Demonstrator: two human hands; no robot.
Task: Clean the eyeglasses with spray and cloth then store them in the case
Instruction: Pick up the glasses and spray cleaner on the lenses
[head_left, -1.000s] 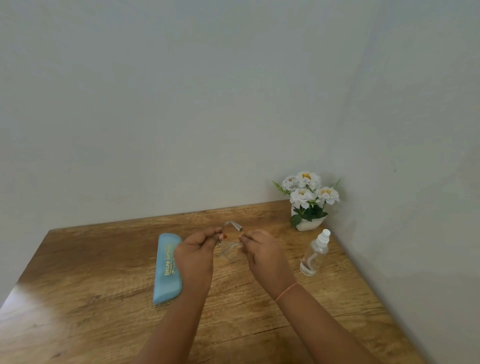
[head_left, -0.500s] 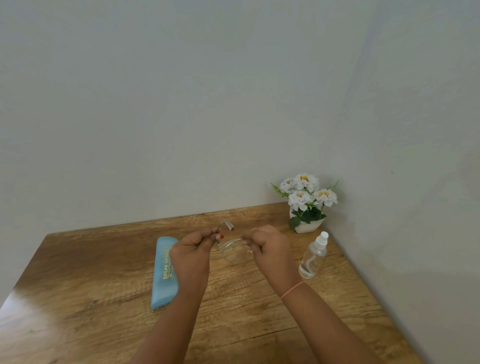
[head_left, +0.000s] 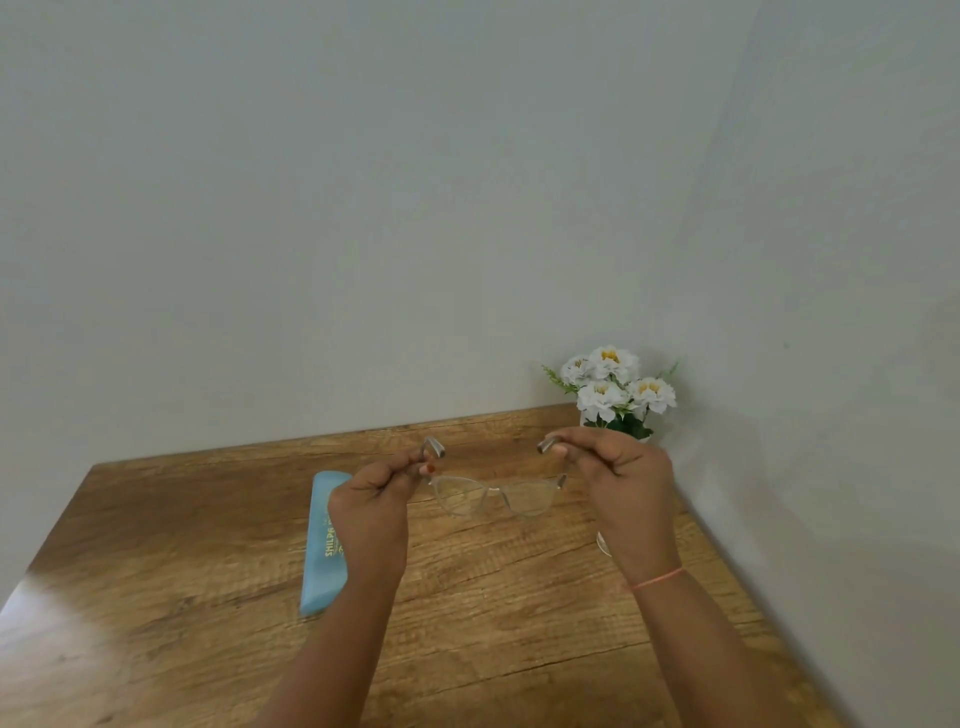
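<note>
**Clear eyeglasses (head_left: 493, 493) held spread above wooden table (head_left: 156, 545)**

I saw the left hand (head_left: 371, 499) and right hand (head_left: 623, 483) each pinching a temple tip. The blue case (head_left: 324, 551) lay just left, and flowers (head_left: 615, 384) crowded the far-right corner.

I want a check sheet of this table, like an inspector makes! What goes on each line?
Surface: wooden table, grain showing.
Job's things: clear-framed eyeglasses held open above the table; blue case lies closed left of them; spray bottle mostly hidden behind the right hand; cloth not seen.
Clutter: pot of white flowers in the far corner.
Grippers: left hand and right hand each pinch one temple.
Cables: nothing seen.
Surroundings: plain grey walls.
</note>
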